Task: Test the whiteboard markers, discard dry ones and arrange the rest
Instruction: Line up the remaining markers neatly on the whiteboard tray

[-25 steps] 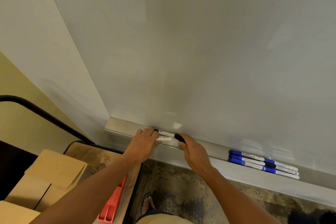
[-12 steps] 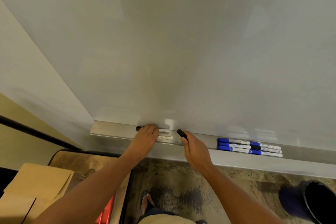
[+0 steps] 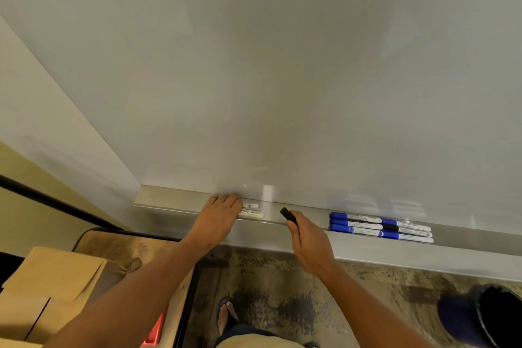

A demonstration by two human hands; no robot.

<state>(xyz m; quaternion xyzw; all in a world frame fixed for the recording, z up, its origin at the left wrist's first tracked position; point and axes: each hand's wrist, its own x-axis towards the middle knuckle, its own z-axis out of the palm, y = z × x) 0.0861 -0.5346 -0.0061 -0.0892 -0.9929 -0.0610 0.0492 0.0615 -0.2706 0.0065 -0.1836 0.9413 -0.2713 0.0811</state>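
Note:
My left hand (image 3: 223,216) lies on the whiteboard's metal tray (image 3: 169,200) and covers two white markers (image 3: 252,213), holding them down. Only their right ends stick out past my fingers. To the right, my right hand (image 3: 309,239) is closed on a short black piece (image 3: 288,215) that looks like a marker cap. It is held a little apart from the white markers' ends. Several blue-capped markers and a black-capped one (image 3: 380,227) lie in neat rows further right on the tray. The whiteboard (image 3: 282,79) above shows no marks.
A dark round bin (image 3: 485,316) stands on the floor at the bottom right. At the lower left a cardboard box (image 3: 50,291) sits on a wooden table (image 3: 113,246), with a red object (image 3: 154,333) at the table's edge. My sandalled foot (image 3: 226,311) is below.
My right hand has drawn the black piece rightward, away from the white marker under my left hand. My view has shifted right, bringing the bin into sight.

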